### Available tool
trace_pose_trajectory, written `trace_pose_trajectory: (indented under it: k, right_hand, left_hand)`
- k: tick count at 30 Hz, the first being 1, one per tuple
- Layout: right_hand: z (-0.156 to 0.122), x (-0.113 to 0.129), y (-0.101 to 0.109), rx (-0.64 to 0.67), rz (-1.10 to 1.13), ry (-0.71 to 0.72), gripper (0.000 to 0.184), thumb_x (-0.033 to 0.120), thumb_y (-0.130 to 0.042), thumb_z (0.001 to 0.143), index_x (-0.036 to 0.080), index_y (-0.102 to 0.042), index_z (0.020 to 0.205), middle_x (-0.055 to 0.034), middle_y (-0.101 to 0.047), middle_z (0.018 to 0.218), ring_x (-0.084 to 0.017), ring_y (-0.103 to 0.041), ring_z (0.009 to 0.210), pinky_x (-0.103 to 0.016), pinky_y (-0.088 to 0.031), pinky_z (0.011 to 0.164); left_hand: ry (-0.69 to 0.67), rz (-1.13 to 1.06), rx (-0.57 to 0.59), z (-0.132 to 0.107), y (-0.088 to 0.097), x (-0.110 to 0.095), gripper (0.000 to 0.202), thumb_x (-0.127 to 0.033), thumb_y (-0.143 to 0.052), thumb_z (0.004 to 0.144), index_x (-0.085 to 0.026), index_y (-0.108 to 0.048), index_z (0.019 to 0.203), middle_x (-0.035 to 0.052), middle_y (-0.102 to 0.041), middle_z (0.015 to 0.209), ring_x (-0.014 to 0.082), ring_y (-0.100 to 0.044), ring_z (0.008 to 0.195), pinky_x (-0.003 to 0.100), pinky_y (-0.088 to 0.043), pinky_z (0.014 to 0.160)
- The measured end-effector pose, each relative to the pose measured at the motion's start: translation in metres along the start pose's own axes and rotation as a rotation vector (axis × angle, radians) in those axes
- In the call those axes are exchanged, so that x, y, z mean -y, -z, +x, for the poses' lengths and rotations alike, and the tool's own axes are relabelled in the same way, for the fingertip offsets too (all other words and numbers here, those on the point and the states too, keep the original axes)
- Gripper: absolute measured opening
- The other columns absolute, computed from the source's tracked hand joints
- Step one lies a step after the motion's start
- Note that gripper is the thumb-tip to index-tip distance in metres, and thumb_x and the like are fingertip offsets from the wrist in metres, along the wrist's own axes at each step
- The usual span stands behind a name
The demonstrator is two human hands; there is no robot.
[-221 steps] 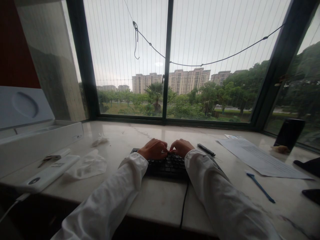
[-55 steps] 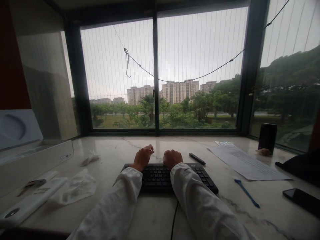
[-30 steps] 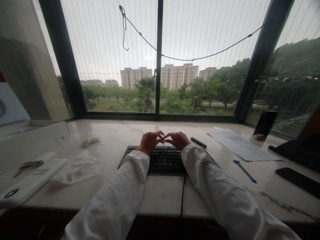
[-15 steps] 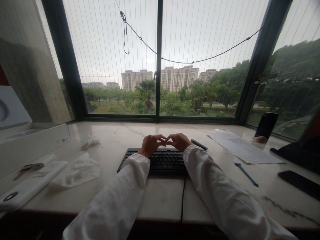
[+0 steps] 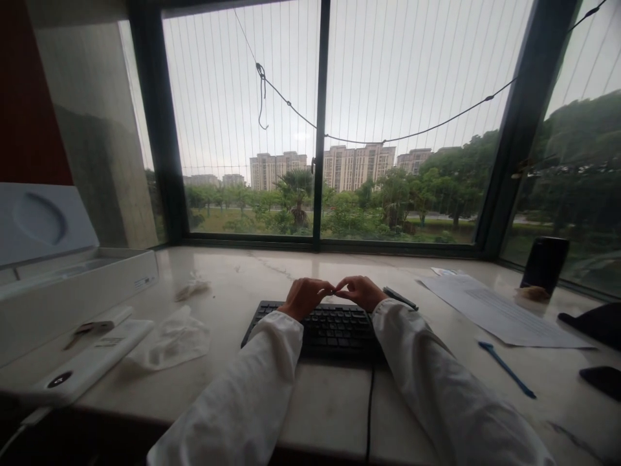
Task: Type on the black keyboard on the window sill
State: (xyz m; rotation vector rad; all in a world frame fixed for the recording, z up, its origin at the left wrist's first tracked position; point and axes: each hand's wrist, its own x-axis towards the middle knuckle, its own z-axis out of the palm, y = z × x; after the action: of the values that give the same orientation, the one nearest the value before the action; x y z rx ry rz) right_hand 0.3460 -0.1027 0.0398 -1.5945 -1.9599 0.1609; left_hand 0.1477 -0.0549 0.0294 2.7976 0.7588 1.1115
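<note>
Above the far edge of a black keyboard (image 5: pixel 334 333), my left hand (image 5: pixel 306 294) and my right hand (image 5: pixel 359 291) meet at the fingertips. Both are closed in a pinch, thumb against fingers. Whatever may sit between the tips is too small to make out. Loose white sleeves cover both forearms. A black cable (image 5: pixel 370 414) runs from the keyboard over the near edge of the marble counter (image 5: pixel 330 401). Just beyond my right wrist lies a slim dark object (image 5: pixel 400 298).
On the left stand an open white box (image 5: pixel 97 278), a white device with a cable (image 5: pixel 92 366), a key (image 5: pixel 90 329) and a crumpled clear bag (image 5: pixel 172 340). To the right lie printed paper (image 5: pixel 499 310), a blue stick (image 5: pixel 507 369) and an upright black phone (image 5: pixel 544 265). Windows close the back.
The whole view has shifted, so everything sits lower and further right. Both hands stay over the keyboard, fingertips together; the fingers look flatter and the gap between them has narrowed.
</note>
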Motion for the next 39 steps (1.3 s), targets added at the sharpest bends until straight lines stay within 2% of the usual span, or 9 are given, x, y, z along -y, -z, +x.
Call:
trace_pose_trajectory:
  k: [4,8,12,22,28,39]
  right_hand:
    - [-0.001,-0.003,0.0,0.011,0.047,0.034,0.032,0.047,-0.063,0.07,0.021,-0.071,0.086,0.0048,-0.051,0.056,-0.008,-0.045,0.053,-0.022,-0.033,0.055]
    - [-0.001,-0.004,-0.003,-0.018,0.068,0.088,0.028,0.045,-0.064,0.07,0.022,-0.07,0.083,0.0003,-0.064,0.074,-0.013,-0.057,0.069,-0.025,-0.041,0.067]
    - [0.0,-0.003,-0.006,-0.011,0.162,0.103,0.026,0.041,-0.063,0.072,0.019,-0.068,0.084,-0.0035,-0.069,0.084,-0.017,-0.062,0.082,-0.03,-0.045,0.078]
    - [0.001,-0.002,-0.005,-0.002,0.19,0.078,0.023,0.036,-0.065,0.071,0.019,-0.07,0.086,-0.0035,-0.071,0.084,-0.019,-0.065,0.084,-0.03,-0.048,0.08]
    - [0.001,-0.004,-0.004,-0.009,0.098,0.049,0.02,0.033,-0.065,0.071,0.019,-0.071,0.083,-0.0034,-0.071,0.081,-0.018,-0.065,0.08,-0.029,-0.048,0.077]
    - [0.0,0.001,0.002,0.066,-0.05,0.101,0.017,0.03,-0.065,0.07,0.022,-0.071,0.084,-0.0021,-0.071,0.078,-0.016,-0.064,0.075,-0.027,-0.047,0.073]
  left_hand:
    - [-0.027,0.038,0.037,0.001,0.0,0.0,0.021,-0.036,-0.05,0.087,-0.031,-0.07,0.094,-0.0029,-0.071,0.089,0.0144,-0.065,0.082,0.021,-0.042,0.068]
    - [-0.055,0.017,0.05,0.001,0.0,0.001,0.021,-0.033,-0.05,0.087,-0.029,-0.069,0.092,-0.0021,-0.071,0.087,0.0137,-0.065,0.08,0.021,-0.043,0.068]
    - [-0.059,-0.01,0.032,0.001,0.001,0.0,0.02,-0.032,-0.049,0.087,-0.029,-0.069,0.092,-0.0016,-0.071,0.088,0.0138,-0.065,0.081,0.021,-0.044,0.071]
    - [-0.026,-0.037,0.056,0.002,0.004,-0.003,0.022,-0.033,-0.05,0.086,-0.027,-0.07,0.094,0.0006,-0.071,0.091,0.0156,-0.065,0.085,0.025,-0.047,0.077]
    - [0.038,0.016,0.089,0.003,0.002,0.002,0.024,-0.038,-0.051,0.085,-0.029,-0.07,0.095,0.0006,-0.071,0.09,0.0166,-0.065,0.085,0.025,-0.047,0.077]
    - [0.052,0.094,0.2,0.001,0.001,0.011,0.029,-0.046,-0.049,0.084,-0.027,-0.072,0.087,0.0028,-0.071,0.08,0.0183,-0.065,0.077,0.026,-0.044,0.067]
